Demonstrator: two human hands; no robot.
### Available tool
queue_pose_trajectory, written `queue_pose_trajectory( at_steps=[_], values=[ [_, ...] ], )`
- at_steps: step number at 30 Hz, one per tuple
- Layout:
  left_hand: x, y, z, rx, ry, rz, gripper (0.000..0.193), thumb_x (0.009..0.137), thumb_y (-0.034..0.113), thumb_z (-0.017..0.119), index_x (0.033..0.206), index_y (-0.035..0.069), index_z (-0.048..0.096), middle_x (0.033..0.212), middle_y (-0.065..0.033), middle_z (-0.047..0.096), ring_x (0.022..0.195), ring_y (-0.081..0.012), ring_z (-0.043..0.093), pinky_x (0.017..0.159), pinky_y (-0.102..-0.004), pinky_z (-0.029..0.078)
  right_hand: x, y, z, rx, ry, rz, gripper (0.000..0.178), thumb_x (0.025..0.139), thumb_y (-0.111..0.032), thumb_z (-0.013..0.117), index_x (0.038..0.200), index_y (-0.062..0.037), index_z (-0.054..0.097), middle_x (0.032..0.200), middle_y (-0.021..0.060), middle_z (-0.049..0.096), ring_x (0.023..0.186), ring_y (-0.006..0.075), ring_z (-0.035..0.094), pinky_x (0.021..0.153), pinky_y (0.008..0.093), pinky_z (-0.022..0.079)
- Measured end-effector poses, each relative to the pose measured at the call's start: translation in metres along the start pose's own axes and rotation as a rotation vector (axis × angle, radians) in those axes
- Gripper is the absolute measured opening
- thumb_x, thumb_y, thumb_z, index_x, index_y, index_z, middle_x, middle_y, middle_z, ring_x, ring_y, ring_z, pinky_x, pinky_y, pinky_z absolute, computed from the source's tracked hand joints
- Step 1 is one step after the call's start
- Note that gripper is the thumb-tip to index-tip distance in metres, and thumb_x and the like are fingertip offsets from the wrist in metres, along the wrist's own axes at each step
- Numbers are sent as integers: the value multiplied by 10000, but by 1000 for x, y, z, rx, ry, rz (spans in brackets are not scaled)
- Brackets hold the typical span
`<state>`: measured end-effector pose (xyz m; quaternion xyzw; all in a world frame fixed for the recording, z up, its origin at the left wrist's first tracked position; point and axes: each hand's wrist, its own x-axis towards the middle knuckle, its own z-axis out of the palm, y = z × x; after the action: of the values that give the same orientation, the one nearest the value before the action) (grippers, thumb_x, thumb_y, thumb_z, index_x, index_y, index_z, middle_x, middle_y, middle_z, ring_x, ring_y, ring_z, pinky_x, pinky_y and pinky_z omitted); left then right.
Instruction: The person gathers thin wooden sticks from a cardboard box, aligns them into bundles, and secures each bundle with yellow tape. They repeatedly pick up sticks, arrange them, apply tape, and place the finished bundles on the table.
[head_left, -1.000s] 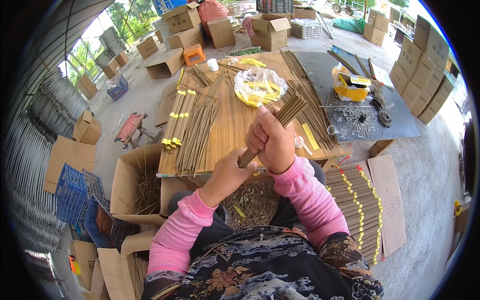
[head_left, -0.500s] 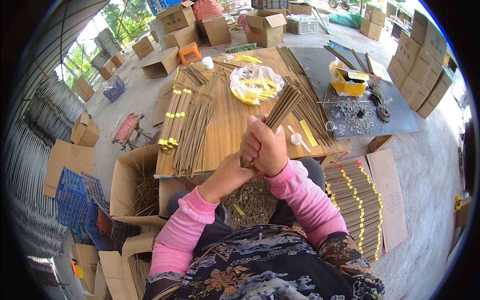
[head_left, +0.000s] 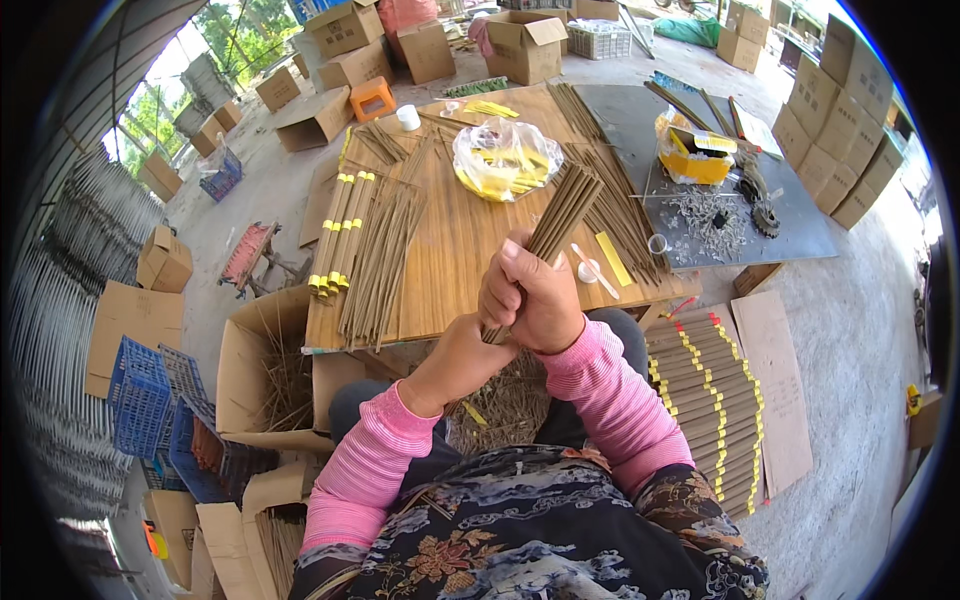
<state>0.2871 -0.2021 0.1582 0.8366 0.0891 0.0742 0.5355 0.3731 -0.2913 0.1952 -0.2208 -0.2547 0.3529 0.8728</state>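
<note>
A bundle of brown incense sticks (head_left: 565, 212) is held at a slant over the table's near edge, its far ends pointing up and to the right. My right hand (head_left: 533, 297) is wrapped round its middle, thumb on top. Lower down, my left hand (head_left: 467, 358) closes on the near end, touching the right hand; its fingers are partly hidden. Beyond the hands lies a clear plastic bag of yellow paper strips (head_left: 507, 160). To the left are banded bundles (head_left: 343, 235) and a loose pile of sticks (head_left: 383, 265). A small white cup (head_left: 588, 271) and a yellow strip (head_left: 614, 258) lie right of the hands.
A cardboard box (head_left: 262, 370) with loose sticks stands left of my legs. Many banded bundles (head_left: 705, 400) lie on cardboard at the right. A dark tabletop (head_left: 800, 235) adjoins the wooden table (head_left: 440, 215), carrying a yellow box (head_left: 695, 158) and grey scraps.
Both hands keep their hold on the bundle, almost in the same place. The view has shifted slightly, so the table sits a little further left and up.
</note>
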Motion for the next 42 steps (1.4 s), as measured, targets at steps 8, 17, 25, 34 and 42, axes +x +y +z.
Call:
queue_pose_trajectory(
  at_steps=[8, 17, 25, 34, 42],
  values=[
    [-3, -2, 8, 220, 192, 4, 224, 736, 96, 589, 916, -15, 516, 772, -193, 594, 795, -316, 614, 637, -347, 453, -3, 9, 0, -33, 223, -35, 290, 863, -165, 480, 614, -119, 339, 441, -22, 297, 326, 86, 279, 323, 243, 263],
    [-36, 2, -8, -359, -73, -32, 318, 943, 249, 394, 1118, -12, 444, 831, -9, 541, 563, -44, 386, 500, -185, 353, -2, 10, -1, 34, 238, 51, 288, 867, -173, 478, 616, -121, 347, 440, -33, 283, 324, 77, 269, 313, 234, 251],
    [-34, 6, -12, -300, -169, -134, 362, 952, 304, 344, 1132, 4, 435, 775, -23, 523, 567, -48, 425, 510, -179, 374, -2, 12, -6, 48, 256, 77, 307, 870, -189, 478, 602, -123, 343, 439, -33, 281, 326, 79, 276, 313, 238, 257],
    [-37, -3, -4, -338, -71, -140, 350, 939, 316, 384, 1062, -1, 469, 701, -4, 466, 571, -56, 418, 511, -182, 365, -4, 15, -12, 102, 260, 117, 264, 863, -174, 501, 644, -109, 369, 451, -16, 313, 331, 93, 300, 316, 245, 277],
    [-20, -10, 4, -304, -11, -73, 323, 943, 316, 364, 975, 11, 465, 668, -2, 450, 540, -50, 408, 484, -179, 359, 17, 3, -40, -216, 56, 107, 286, 892, -323, 485, 748, -76, 476, 590, 22, 472, 494, 122, 481, 487, 233, 419]
  ],
)
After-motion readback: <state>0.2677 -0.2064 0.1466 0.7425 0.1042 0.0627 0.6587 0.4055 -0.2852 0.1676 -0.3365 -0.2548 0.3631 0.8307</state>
